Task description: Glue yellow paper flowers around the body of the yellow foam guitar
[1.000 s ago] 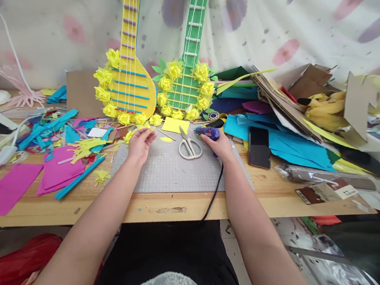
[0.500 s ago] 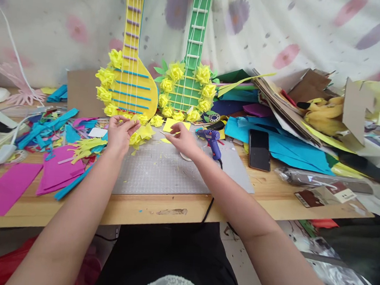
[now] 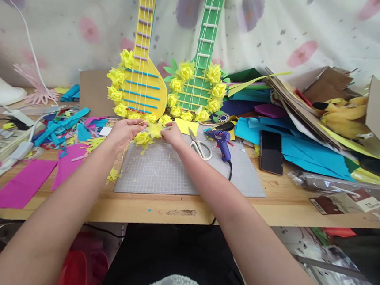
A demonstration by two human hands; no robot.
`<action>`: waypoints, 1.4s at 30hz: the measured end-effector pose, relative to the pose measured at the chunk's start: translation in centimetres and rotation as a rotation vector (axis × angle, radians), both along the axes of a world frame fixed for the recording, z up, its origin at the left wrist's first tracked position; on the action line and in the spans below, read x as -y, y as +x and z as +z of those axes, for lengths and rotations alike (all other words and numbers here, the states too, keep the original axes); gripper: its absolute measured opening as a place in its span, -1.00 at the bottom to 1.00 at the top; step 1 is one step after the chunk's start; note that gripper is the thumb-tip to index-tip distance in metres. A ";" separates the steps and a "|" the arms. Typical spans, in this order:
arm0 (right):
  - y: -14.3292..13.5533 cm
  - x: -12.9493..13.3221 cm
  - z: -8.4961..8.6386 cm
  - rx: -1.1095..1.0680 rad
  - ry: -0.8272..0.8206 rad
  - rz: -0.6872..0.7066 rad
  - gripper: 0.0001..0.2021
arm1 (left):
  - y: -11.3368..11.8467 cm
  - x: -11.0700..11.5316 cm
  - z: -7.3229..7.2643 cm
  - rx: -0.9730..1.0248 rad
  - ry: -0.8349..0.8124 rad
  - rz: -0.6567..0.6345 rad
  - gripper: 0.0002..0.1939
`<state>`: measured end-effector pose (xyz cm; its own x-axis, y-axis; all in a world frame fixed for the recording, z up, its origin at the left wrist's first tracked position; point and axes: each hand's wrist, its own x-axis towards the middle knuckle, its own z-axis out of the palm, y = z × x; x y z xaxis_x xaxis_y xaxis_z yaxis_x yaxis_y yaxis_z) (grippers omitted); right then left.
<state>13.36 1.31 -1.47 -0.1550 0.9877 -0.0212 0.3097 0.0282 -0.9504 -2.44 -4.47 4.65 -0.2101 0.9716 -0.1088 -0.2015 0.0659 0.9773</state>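
Observation:
My left hand is closed, thumb to fingertips, at the edge of a yellow star-shaped paper petal piece. From the other side, the fingertips of my right hand pinch the same piece. Yellow paper flowers lie just below it on the grey cutting mat. Behind my hands stands a yellow paper guitar with blue strips and yellow flowers along its left side. Beside it is a green one ringed with yellow flowers. Scissors rest right of my right hand.
A purple glue gun lies on the mat's right part, its cord running over the table edge. Further right are a phone, blue paper sheets and piled cardboard. Magenta paper, colourful scraps and white cables crowd the left side.
My right hand has moved left to the yellow petal piece and closed on it. The scissors now show on the mat. The view has swung slightly left.

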 end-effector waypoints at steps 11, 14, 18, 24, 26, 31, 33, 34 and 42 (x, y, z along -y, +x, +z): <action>6.3 4.7 0.6 -0.163 -0.094 0.057 -0.71 | 2.5 0.7 2.0 -0.305 -0.059 -0.027 -0.91; 6.7 4.6 -0.2 -0.157 -0.064 0.053 -0.71 | 2.6 0.2 2.2 -0.399 -0.054 -0.130 -0.88; 6.9 4.7 -0.4 -0.090 0.084 0.077 -0.71 | 1.9 -1.2 1.5 -0.317 0.003 -0.328 -0.78; 7.0 4.9 0.1 -0.024 0.117 0.060 -0.70 | 2.7 -1.6 1.6 -0.514 0.142 -0.438 -0.73; 7.0 4.7 -0.1 -0.069 0.096 0.065 -0.69 | 3.1 -1.2 1.8 -0.591 0.159 -0.497 -0.73; 7.1 4.4 -0.7 -0.138 0.041 0.081 -0.68 | 3.2 -1.0 1.6 -0.661 0.199 -0.554 -0.73; 7.2 4.3 -0.8 -0.141 0.043 0.096 -0.67 | 2.9 -1.5 1.2 -0.648 0.203 -0.584 -0.71; 7.2 4.3 -0.8 -0.144 0.044 0.105 -0.66 | 2.8 -1.8 1.0 -0.641 0.200 -0.598 -0.69; 7.2 4.7 -0.1 -0.174 0.003 0.154 -0.67 | 3.4 -2.5 1.1 -0.954 0.223 -0.704 -0.69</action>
